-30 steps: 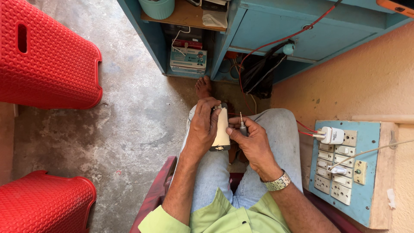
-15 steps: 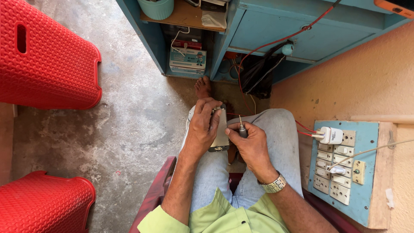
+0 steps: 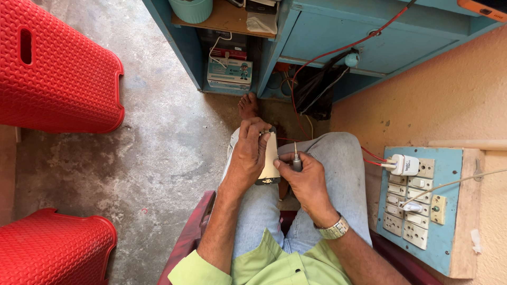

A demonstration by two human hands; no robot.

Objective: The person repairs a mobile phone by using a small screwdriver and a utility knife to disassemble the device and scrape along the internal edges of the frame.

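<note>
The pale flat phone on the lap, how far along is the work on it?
Done: nothing visibly removed or laid aside. In hand: left hand grips the pale flat phone over the knees; right hand holds a small metal-tipped screwdriver upright beside it. Left: the phone looks unopened.

Two red woven-pattern plastic stools, one top left (image 3: 58, 68), one bottom left (image 3: 50, 248), on grey concrete floor (image 3: 158, 153). Blue cabinet (image 3: 359, 42) up top w/ wooden shelf (image 3: 224, 20); teal cup (image 3: 191, 8) on shelf, stacked boxes (image 3: 228, 71) in compartment below. Red wire (image 3: 338, 48) runs across cabinet front; black bag (image 3: 317, 89) hangs just under it. On the peach wall at right, a blue switchboard (image 3: 422, 203) w/ white switches & sockets, white charger (image 3: 404, 164) plugged in near its top.
</note>
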